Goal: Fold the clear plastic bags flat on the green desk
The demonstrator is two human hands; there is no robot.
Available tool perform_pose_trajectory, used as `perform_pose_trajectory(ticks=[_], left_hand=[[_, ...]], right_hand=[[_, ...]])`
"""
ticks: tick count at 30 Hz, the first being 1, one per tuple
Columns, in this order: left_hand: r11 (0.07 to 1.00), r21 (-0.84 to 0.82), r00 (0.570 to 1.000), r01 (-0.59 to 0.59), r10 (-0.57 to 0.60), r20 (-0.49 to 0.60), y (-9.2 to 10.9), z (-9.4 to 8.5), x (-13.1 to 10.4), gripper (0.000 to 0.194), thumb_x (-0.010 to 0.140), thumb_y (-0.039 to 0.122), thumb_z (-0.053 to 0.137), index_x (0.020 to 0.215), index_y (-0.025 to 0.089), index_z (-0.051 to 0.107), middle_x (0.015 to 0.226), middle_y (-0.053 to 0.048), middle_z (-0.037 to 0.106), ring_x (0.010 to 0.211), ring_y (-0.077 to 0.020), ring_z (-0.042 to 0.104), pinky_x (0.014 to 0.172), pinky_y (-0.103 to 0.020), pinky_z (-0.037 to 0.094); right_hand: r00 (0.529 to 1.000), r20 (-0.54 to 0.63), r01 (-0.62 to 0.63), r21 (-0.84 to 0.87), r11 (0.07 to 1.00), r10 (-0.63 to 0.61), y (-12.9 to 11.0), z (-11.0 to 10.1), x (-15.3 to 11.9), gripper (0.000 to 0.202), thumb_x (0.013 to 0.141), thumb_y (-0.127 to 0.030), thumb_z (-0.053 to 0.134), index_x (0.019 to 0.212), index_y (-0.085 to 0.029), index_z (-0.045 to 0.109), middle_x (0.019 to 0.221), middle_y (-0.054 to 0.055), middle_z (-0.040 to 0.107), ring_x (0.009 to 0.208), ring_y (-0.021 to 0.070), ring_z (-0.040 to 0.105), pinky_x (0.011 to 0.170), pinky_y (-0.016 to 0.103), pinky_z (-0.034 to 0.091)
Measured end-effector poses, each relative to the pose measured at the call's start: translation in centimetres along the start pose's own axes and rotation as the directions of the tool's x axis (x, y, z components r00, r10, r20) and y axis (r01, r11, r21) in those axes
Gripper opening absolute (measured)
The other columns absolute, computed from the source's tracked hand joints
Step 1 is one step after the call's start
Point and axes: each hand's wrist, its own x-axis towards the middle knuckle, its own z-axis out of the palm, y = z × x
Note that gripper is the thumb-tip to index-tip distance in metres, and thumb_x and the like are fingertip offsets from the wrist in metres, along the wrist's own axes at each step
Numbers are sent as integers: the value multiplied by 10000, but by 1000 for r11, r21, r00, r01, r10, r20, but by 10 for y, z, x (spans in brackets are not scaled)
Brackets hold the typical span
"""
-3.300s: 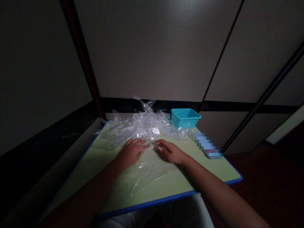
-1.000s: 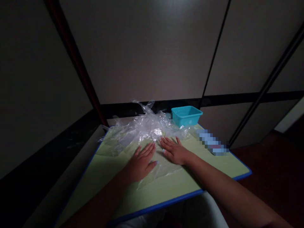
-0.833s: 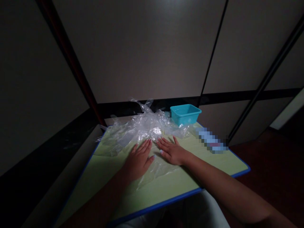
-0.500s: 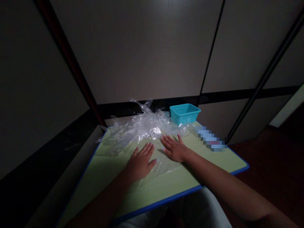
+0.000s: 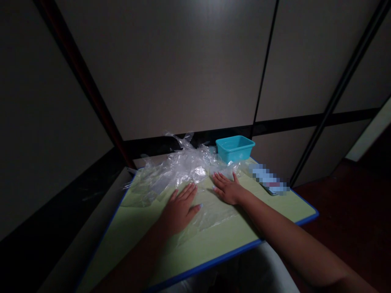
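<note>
A thin clear plastic sheet or bag (image 5: 214, 215) lies spread on the yellow-green table (image 5: 134, 232). My left hand (image 5: 179, 209) rests on its left part, palm down, fingers apart. On the sheet's upper right part lies my right hand (image 5: 227, 189), flat with its fingers spread and the thumb side toward the left. Neither hand grips anything. Just beyond the fingertips is a crumpled, shiny pile of clear plastic (image 5: 186, 162), reaching to the table's far edge.
A turquoise basin (image 5: 234, 151) stands at the far right of the tabletop. Nearer, a blurred-out bluish packet (image 5: 270, 180) lies by the right edge. Cabinet panels (image 5: 183, 73) rise behind the table. The person's legs are under the near edge.
My right hand has slid slightly away and to the right over the sheet. My left hand has hardly moved. The view has shifted a little.
</note>
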Motion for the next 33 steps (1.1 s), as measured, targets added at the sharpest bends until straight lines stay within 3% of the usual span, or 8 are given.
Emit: perform_pose_trajectory(ticks=[8, 17, 26, 29, 31, 33], left_hand=[[996, -54, 990, -72, 78, 117, 0, 12, -3, 631, 890, 504, 331, 1427, 211, 176, 1479, -82, 204, 1361, -204, 183, 1080, -461, 159], [997, -47, 997, -62, 64, 39, -1, 1, -1, 605, 914, 430, 301, 1437, 187, 118, 1485, -80, 182, 1366, -184, 163, 1088, -428, 166], [997, -52, 989, -63, 70, 130, 3, 7, -4, 614, 901, 505, 283, 1424, 200, 183, 1483, -78, 195, 1362, -201, 180, 1084, -457, 144], [997, -67, 997, -47, 51, 50, -2, 3, -2, 578, 914, 451, 281, 1427, 209, 167, 1482, -68, 221, 1357, -200, 198, 1080, -451, 156], [998, -69, 996, 10, -17, -91, -10, -4, 1, 547, 920, 410, 286, 1417, 196, 202, 1464, -77, 280, 1335, -205, 243, 1074, -432, 183], [994, -65, 965, 88, -101, -242, -19, -11, 4, 490, 914, 397, 312, 1341, 161, 357, 1383, -101, 402, 1272, -218, 328, 1051, -388, 244]], right_hand=[[1000, 16, -4, 4, 1000, 4, -1, 5, 2, 665, 891, -570, 71, 1442, -197, 60, 1495, 50, 59, 1373, 245, 43, 993, 598, -157], [999, -35, 3, -12, 1000, -4, -3, 0, 1, 629, 906, -536, 74, 1440, -211, 9, 1496, 45, 27, 1375, 227, 18, 991, 603, -149], [1000, 20, -1, -43, 999, 2, -6, 3, 0, 638, 902, -549, 79, 1442, -209, 63, 1496, 52, 22, 1373, 245, 26, 996, 608, -127], [1000, -1, -9, -59, 998, 9, -7, 2, 0, 623, 909, -529, 96, 1442, -209, 47, 1496, 57, 12, 1373, 244, 14, 1001, 602, -121], [999, -36, -9, -63, 998, 7, -10, 0, -1, 616, 914, -518, 108, 1441, -212, 16, 1496, 57, -4, 1372, 248, 0, 1002, 601, -119], [998, -57, 17, -52, 999, -20, -14, -3, -3, 611, 917, -518, 120, 1438, -228, -10, 1496, 49, -23, 1371, 253, -11, 1000, 605, -119]])
